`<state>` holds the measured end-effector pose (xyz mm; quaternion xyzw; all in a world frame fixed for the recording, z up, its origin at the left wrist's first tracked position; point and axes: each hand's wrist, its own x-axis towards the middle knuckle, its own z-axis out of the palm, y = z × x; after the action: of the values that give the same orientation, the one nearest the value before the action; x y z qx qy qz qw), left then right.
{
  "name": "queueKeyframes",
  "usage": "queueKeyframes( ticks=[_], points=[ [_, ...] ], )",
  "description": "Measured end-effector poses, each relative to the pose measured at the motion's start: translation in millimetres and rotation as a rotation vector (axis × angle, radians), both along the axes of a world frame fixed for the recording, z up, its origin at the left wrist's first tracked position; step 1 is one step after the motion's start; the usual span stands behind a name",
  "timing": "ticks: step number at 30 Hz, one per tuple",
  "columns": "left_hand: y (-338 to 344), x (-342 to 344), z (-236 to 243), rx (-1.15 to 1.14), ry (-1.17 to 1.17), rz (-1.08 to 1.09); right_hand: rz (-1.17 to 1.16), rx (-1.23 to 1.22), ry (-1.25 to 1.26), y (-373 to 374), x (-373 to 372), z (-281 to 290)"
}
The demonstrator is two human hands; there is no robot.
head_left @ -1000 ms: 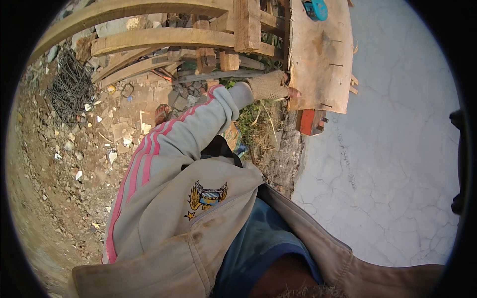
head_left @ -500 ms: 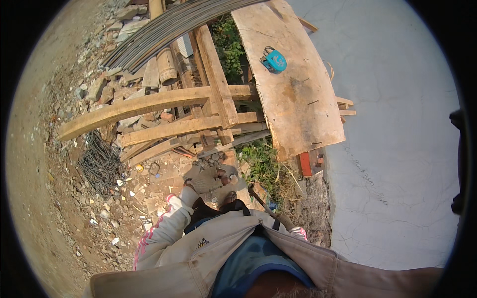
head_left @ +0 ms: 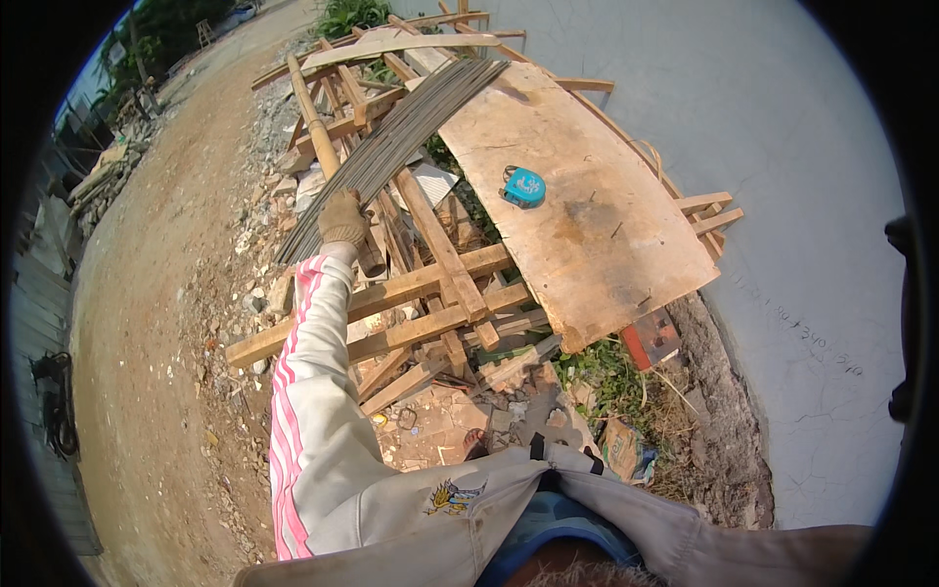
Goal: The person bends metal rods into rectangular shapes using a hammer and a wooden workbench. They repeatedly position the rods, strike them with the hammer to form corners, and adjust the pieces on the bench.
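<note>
My left hand [head_left: 343, 219], in a tan knitted work glove, reaches forward to the near end of a bundle of thin grey steel rods [head_left: 411, 117]. Its fingers look closed over the right edge of the bundle, though the fingertips are partly hidden. The rods lie slanted across a bamboo pole [head_left: 315, 117] and several timbers, with their far end on a stained plywood sheet [head_left: 587, 245]. A teal tape measure [head_left: 524, 188] rests on that sheet. My right hand is out of view.
Wooden beams [head_left: 430, 284] cross below the rods, over rubble and green plants [head_left: 602, 386]. Nails stick up from the plywood. A grey wall [head_left: 782, 196] runs along the right, with a red object [head_left: 646, 342] near its foot. A dirt road [head_left: 156, 342] stretches along the left.
My left hand has risen from beside my body and gone forward to the rods. My right hand and the dark bar by it have left the view. The view has tilted up.
</note>
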<state>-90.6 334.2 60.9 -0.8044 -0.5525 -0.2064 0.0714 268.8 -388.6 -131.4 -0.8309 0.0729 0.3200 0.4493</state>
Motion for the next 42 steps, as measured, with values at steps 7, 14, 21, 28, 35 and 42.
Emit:
queueKeyframes(
  ticks=[7,14,21,28,35,42],
  points=[
    [39,-4,-26,0.012,0.283,-0.136,-0.065,0.036,-0.091,-7,-16,14],
    [-1,24,-9,-0.307,-0.058,-0.347,-0.081,0.087,-0.22,-10,-22,44],
    [-134,92,51,-1.282,-1.144,-0.473,-0.061,0.162,-0.44,-12,1,91],
    [-313,153,35,-1.061,-1.243,-0.568,0.0,0.281,-0.53,-9,40,141],
    [-435,268,10,-1.042,-1.211,-0.9,-0.154,1.299,0.211,33,76,109],
    [-538,326,-32,-1.471,-1.202,-1.075,0.339,0.508,-0.848,0,102,61]
  ],
)
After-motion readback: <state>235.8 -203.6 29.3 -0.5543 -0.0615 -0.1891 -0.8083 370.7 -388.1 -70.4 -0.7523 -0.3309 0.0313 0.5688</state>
